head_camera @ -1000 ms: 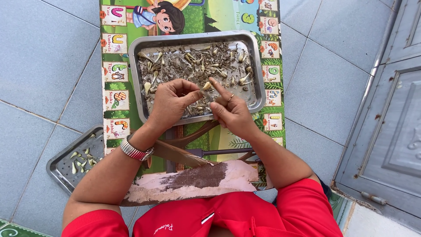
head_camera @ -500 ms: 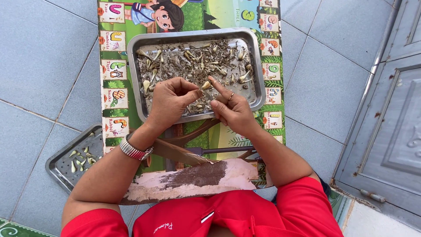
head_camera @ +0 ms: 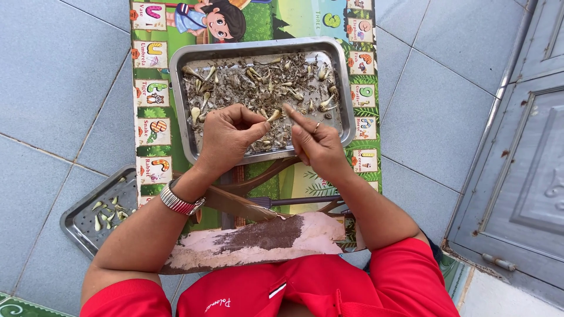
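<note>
Alphabet mat [head_camera: 154,88] under metal tray [head_camera: 182,105]

I see both hands crowding the large steel tray [head_camera: 182,111], its raised rim hemming them in. A long knife [head_camera: 241,205] and a flat pink board [head_camera: 252,243] block the near side; the grey floor tiles [head_camera: 59,76] left lie open.

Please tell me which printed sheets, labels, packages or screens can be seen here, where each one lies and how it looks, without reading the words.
Picture mat: flat on the tiled floor under the steel tray; rectangular, mostly green, with a cartoon child at the top.
Picture cards: small pale squares printed down both long edges of the mat, each with a coloured shape and a little drawing.
Packages, screens: none in view.
</note>
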